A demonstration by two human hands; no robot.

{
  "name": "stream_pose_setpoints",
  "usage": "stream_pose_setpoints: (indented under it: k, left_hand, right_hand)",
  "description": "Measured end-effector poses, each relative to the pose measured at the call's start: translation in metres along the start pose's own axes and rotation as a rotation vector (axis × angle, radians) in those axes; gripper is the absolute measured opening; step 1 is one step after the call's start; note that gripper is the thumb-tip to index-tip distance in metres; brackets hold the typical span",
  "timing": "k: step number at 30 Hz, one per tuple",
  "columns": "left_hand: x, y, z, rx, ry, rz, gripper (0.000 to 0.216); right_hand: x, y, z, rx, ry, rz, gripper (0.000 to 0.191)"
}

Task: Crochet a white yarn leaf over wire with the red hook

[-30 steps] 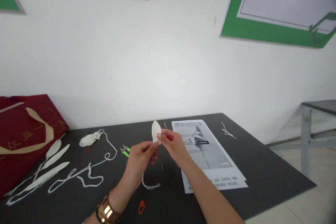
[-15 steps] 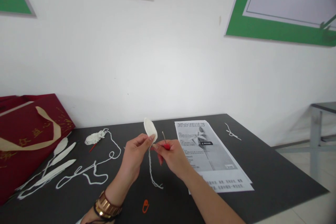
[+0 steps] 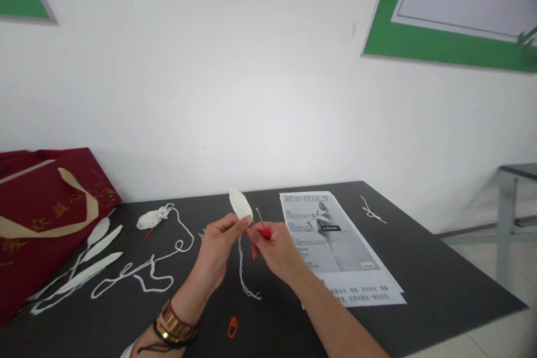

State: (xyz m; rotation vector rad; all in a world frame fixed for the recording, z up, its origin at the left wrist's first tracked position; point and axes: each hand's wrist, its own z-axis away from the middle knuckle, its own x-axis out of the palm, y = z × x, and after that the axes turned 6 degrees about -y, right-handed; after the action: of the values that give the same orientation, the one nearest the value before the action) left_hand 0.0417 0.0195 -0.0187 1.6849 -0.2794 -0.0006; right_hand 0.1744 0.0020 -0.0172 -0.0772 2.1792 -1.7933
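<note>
Between thumb and fingers, my left hand [image 3: 222, 240] pinches the lower end of a white crocheted petal [image 3: 240, 203], which points up and slightly left. A white yarn tail [image 3: 242, 274] hangs from the petal's base toward the table. My right hand [image 3: 272, 246] is closed around a crochet hook with a red handle [image 3: 265, 232]; its metal shaft sticks up past the fingers. Both hands' fingertips meet at the petal's base, where the fingers hide the stitches. An orange stitch marker [image 3: 232, 327] lies on the table below the hands.
Printed sheets [image 3: 356, 285] lie to the right, with a small knotted yarn piece [image 3: 371, 212] beyond. At left are a white yarn ball [image 3: 153, 218], loose yarn, several white petals [image 3: 90, 274] and a dark red bag [image 3: 54, 207]. The black table [image 3: 440, 296] meets the wall.
My fingertips have drawn slightly closer at the petal's base, and the hook has tilted a little to the left. Scissor-like tips now show beside my left hand.
</note>
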Motion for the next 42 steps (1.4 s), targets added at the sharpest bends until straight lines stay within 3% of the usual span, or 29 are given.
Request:
stream_pose_setpoints:
  k: [3, 10, 13, 16, 19, 21, 23, 26, 33, 37, 42]
  left_hand:
    - [-0.001, 0.001, -0.001, -0.026, -0.01, 0.027, 0.019]
    - [-0.011, 0.016, -0.002, -0.066, -0.066, 0.007, 0.025]
    - [-0.023, 0.028, -0.006, -0.009, -0.101, -0.179, 0.041]
    - [-0.037, 0.042, -0.009, 0.005, -0.169, -0.433, 0.037]
    - [-0.048, 0.052, -0.01, 0.068, -0.158, -0.521, 0.04]
    - [-0.049, 0.052, -0.009, 0.1, -0.266, -0.663, 0.042]
    - [-0.044, 0.047, -0.007, 0.036, -0.421, -0.757, 0.034]
    - [-0.032, 0.033, -0.003, -0.072, -0.538, -0.664, 0.02]
    - [-0.024, 0.019, -0.006, -0.166, -0.526, -0.464, 0.017]
    - [-0.033, 0.024, -0.009, -0.238, -0.493, -0.294, 0.029]
    - [-0.029, 0.022, -0.004, -0.272, -0.45, -0.146, 0.032]
  right_hand:
    - [0.0, -0.002, 0.0, -0.009, -0.032, -0.029, 0.024]
    - [-0.004, 0.002, -0.001, 0.005, 0.015, 0.001, 0.019]
    - [-0.009, 0.002, -0.001, 0.004, -0.023, 0.057, 0.012]
    - [-0.017, 0.002, 0.0, -0.003, -0.064, 0.121, 0.009]
    - [-0.025, 0.002, 0.001, -0.008, -0.112, 0.179, 0.008]
    - [-0.029, 0.002, 0.002, -0.014, -0.142, 0.21, 0.007]
    - [-0.031, 0.002, 0.002, -0.018, -0.161, 0.24, 0.006]
    - [-0.031, 0.003, 0.002, -0.011, -0.161, 0.279, 0.008]
    - [-0.04, 0.0, 0.001, 0.036, -0.151, 0.364, 0.02]
    - [-0.048, 0.009, -0.005, 0.097, -0.02, 0.498, 0.037]
    - [-0.03, 0.042, -0.012, 0.258, 0.145, 0.759, 0.021]
